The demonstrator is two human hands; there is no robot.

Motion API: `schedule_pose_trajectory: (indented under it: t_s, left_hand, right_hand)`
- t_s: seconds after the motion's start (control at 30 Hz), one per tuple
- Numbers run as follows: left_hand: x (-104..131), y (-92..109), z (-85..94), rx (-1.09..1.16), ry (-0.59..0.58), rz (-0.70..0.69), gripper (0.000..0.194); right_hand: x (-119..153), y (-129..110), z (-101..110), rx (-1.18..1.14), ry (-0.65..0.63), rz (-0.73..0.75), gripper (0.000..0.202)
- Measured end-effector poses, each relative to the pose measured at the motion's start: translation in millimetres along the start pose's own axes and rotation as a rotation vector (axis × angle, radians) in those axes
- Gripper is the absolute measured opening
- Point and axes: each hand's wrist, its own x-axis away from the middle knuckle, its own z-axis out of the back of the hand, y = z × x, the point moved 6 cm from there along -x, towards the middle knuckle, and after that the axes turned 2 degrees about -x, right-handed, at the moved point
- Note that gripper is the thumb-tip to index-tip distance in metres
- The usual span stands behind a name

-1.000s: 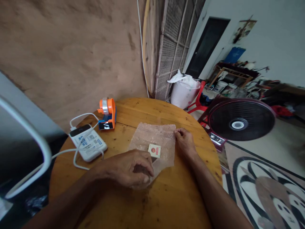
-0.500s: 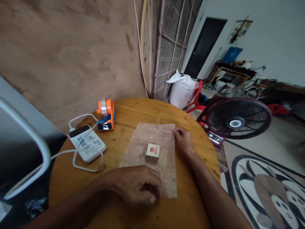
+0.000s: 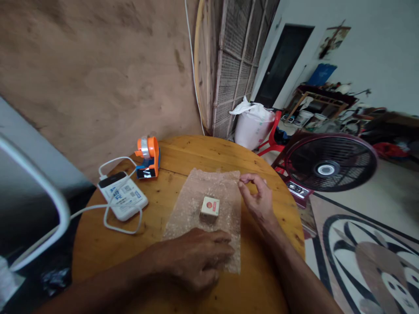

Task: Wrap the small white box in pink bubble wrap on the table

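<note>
A sheet of clear bubble wrap (image 3: 186,209) lies flat on the round wooden table (image 3: 183,148). On its middle sits a small cream box (image 3: 210,206) with a red print on top. My left hand (image 3: 199,257) is spread over the near part of the sheet, fingers stretched to the right, just below the box and not on it. At the sheet's far right corner, my right hand (image 3: 260,198) has thumb and forefinger closed in a pinch on the edge of the wrap.
An orange and blue tape dispenser (image 3: 148,158) stands at the back left. In front of it lies a white power bank (image 3: 123,196) with a looped white cable (image 3: 122,232). Beyond the table's right edge is a dark red fan (image 3: 327,165); a white sack (image 3: 253,124) stands behind.
My left hand has uncurled and its fingers now reach further right over the wrap. My right hand's thumb and forefinger have bowed into a ring at the same corner. The box stays put.
</note>
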Motion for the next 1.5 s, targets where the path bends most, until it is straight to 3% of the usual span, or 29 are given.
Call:
schedule_pose_trajectory:
  t_s: [0.1,0.17,0.27,0.37,0.47,0.6,0.7,0.83,0.93,1.03,1.13,1.2,1.33,1.5]
  left_hand:
    - [-2,1,-0.4,-0.001,0.004,-0.019,0.049]
    - [-4,2,-0.9,0.009,0.004,-0.042,0.05]
    - [-5,0,-1.8,0.017,-0.004,-0.036,0.048]
    - [-4,-4,-1.7,0.026,-0.011,0.004,0.044]
    - [-2,-6,-0.7,0.037,-0.012,-0.003,0.044]
    - [0,-7,1.4,0.047,-0.013,-0.011,0.044]
    - [2,-7,0.5,0.031,-0.048,0.004,0.047]
    - [3,-7,-0.3,0.022,-0.069,0.017,0.048]
    - [3,-7,0.4,0.026,-0.065,-0.001,0.048]
    - [2,-5,2.0,0.031,-0.057,-0.024,0.044]
    - [1,-1,4.6,0.039,-0.043,-0.055,0.041]
    - [1,0,3.9,0.049,-0.08,-0.076,0.038]
    - [3,-7,4.8,0.064,-0.103,-0.05,0.039]
    - [7,-13,7.3,0.173,-0.101,-0.084,0.054]
  right_hand:
    - [14,-39,-9,-0.118,-0.156,0.136,0.014]
    - [26,-55,-25,-0.145,-0.363,0.219,0.035]
    - [38,-53,-46,-0.11,-0.574,0.264,0.062]
    - [32,-37,-49,-0.082,-0.602,0.17,0.049]
    - [14,-25,-25,-0.183,-0.478,-0.032,0.04]
    - [5,-16,24,-0.237,-0.358,-0.22,0.039]
    - [20,2,65,0.002,-0.267,-0.201,0.038]
    - [57,29,94,0.395,-0.336,-0.168,0.042]
    - [70,10,103,0.499,-0.232,-0.057,0.051]
    - [70,-38,83,0.379,-0.21,0.048,0.033]
    - [68,-77,28,0.23,-0.446,0.097,0.025]
    - [66,-85,-12,0.205,-0.564,0.121,0.025]
    - [61,-63,-69,0.234,-0.653,0.217,0.029]
    - [61,-28,-85,0.255,-0.615,0.285,0.028]
